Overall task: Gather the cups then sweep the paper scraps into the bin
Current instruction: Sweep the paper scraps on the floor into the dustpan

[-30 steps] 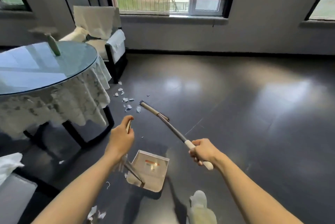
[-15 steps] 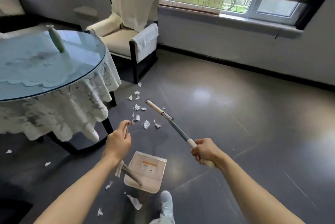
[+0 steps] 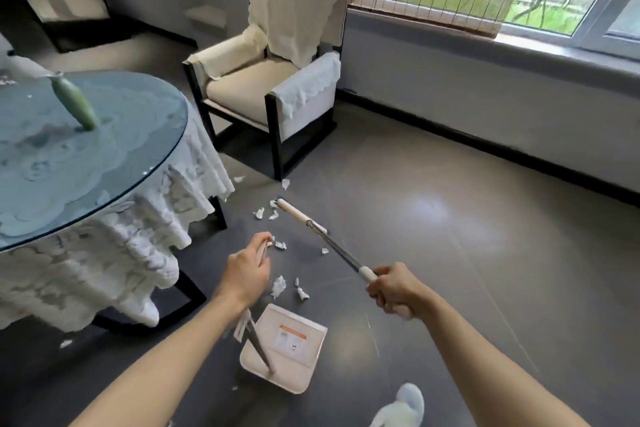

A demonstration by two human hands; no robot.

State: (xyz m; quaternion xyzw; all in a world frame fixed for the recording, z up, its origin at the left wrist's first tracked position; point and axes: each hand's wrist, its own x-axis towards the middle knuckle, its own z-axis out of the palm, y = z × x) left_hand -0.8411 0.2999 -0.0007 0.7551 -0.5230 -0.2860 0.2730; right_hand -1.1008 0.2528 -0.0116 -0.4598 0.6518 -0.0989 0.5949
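Nearest of all, below and behind both sets of fingers: one pale shoe, standing on the dark floor. Item, dustpan, white, resting on the floor directly beneath the left hand, its thin rod handle rising to that hand. The left fingers are curling round the handle top and holding it upright. Item, right hand, level with the left and well to its right; its fingers are clenching the white grip of the broom. The broom's long axis is running away from the right fingers, forward and leftward, and ending in a pale bar head beyond the left fingertips. Item, paper scraps, white, torn: the nearest cluster is lying just right of the left hand, between the two hands and just ahead of the pan; further bits are sitting at the left fingertips and beside the bar head, with two more beyond it. Judgement: most scraps are lying on the near side of the head, so a pull toward the pan is suggesting itself, the right hand driving. Farther left, a round glass-topped table is carrying a green vase; farthest, a cream armchair is standing under the window. Cups and bin: not in view.
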